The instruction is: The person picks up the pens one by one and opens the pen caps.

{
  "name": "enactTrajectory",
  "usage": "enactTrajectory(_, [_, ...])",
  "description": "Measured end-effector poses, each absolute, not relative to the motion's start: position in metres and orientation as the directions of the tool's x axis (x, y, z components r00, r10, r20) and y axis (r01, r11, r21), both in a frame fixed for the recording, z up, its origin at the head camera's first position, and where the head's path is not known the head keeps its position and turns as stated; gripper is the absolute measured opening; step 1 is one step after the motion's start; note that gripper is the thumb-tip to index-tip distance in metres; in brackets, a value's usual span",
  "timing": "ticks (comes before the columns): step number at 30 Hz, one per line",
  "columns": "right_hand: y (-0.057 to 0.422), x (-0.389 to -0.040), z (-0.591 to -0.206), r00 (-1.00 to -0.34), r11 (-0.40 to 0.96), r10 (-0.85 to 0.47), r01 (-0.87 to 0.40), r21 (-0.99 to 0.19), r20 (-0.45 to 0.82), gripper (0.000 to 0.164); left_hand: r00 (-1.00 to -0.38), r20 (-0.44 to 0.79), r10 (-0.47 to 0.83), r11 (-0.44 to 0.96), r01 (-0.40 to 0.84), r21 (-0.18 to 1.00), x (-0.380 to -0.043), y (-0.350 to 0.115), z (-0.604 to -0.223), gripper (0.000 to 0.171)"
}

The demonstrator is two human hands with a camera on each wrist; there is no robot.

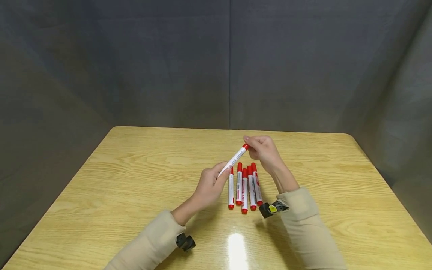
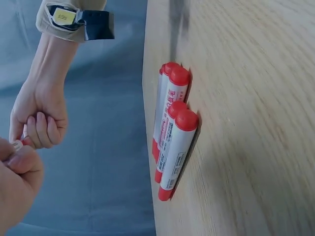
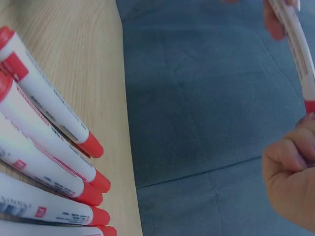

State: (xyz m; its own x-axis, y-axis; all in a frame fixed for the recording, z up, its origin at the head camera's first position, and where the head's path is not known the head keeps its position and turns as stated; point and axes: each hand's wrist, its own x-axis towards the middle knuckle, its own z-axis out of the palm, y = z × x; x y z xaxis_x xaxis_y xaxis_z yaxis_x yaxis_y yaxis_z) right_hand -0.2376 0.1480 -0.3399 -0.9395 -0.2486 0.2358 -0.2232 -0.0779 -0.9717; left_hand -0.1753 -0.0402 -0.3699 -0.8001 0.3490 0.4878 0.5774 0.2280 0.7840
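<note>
A white marker (image 1: 237, 156) with a red cap (image 1: 246, 146) is held slantwise above the table between both hands. My left hand (image 1: 209, 186) grips its lower barrel, with the thumb lying along it. At the upper end, my right hand (image 1: 267, 154) pinches the red cap between thumb and finger, the other fingers curled in. The right wrist view shows the barrel (image 3: 296, 42) running from one hand to the other. Below the hands, several more red-and-white markers (image 1: 244, 191) lie side by side on the table, red caps pointing away from me.
The wooden table (image 1: 135, 180) has rounded far corners. Grey cloth (image 1: 168, 67) hangs behind it and along both sides. Black wrist cameras (image 1: 185, 242) are strapped at both beige sleeves (image 1: 303, 210). Light reflects off the tabletop near the front.
</note>
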Motion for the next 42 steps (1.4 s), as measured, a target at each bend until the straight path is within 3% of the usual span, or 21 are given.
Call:
enactTrajectory(11, [0.156, -0.236, -0.342, -0.874, -0.146, -0.373, -0.277, -0.950, 0.312, 0.036, -0.873, 0.304, 0.381, 0.025, 0.339, 0.940, -0.171, -0.048, -0.365, 0.026])
enactTrajectory(19, [0.164, -0.239, -0.344, -0.725, -0.265, -0.494, -0.400, -0.877, 0.480, 0.027, -0.859, 0.308, 0.409, -0.022, 0.328, 0.944, -0.168, -0.053, -0.361, 0.029])
enactTrajectory(22, [0.167, -0.239, -0.343, -0.698, -0.245, -0.524, -0.424, -0.872, 0.487, 0.020, -0.858, 0.316, 0.405, -0.003, 0.345, 0.939, -0.166, -0.055, -0.360, 0.028])
enactTrajectory(25, [0.169, -0.235, -0.341, -0.728, -0.147, -0.536, -0.417, -0.897, 0.427, 0.014, -0.813, 0.430, 0.392, 0.081, 0.496, 0.864, -0.164, -0.056, -0.364, 0.025])
enactTrajectory(27, [0.168, -0.232, -0.340, -0.784, -0.037, -0.513, -0.385, -0.922, 0.348, 0.014, -0.746, 0.545, 0.383, 0.170, 0.637, 0.752, -0.164, -0.055, -0.369, 0.024])
enactTrajectory(30, [0.164, -0.228, -0.340, -0.860, 0.101, -0.449, -0.319, -0.942, 0.243, 0.026, -0.625, 0.687, 0.371, 0.263, 0.780, 0.568, -0.165, -0.054, -0.376, 0.022])
enactTrajectory(32, [0.160, -0.226, -0.339, -0.899, 0.165, -0.392, -0.278, -0.946, 0.196, 0.033, -0.583, 0.727, 0.362, 0.299, 0.811, 0.502, -0.166, -0.054, -0.379, 0.021])
enactTrajectory(38, [0.146, -0.220, -0.333, -0.956, 0.213, -0.268, -0.181, -0.960, 0.121, 0.041, -0.580, 0.731, 0.359, 0.356, 0.809, 0.467, -0.167, -0.053, -0.379, 0.020])
enactTrajectory(42, [0.139, -0.218, -0.333, -0.971, 0.150, -0.207, -0.151, -0.977, 0.118, 0.037, -0.594, 0.721, 0.357, 0.340, 0.801, 0.492, -0.168, -0.051, -0.380, 0.020])
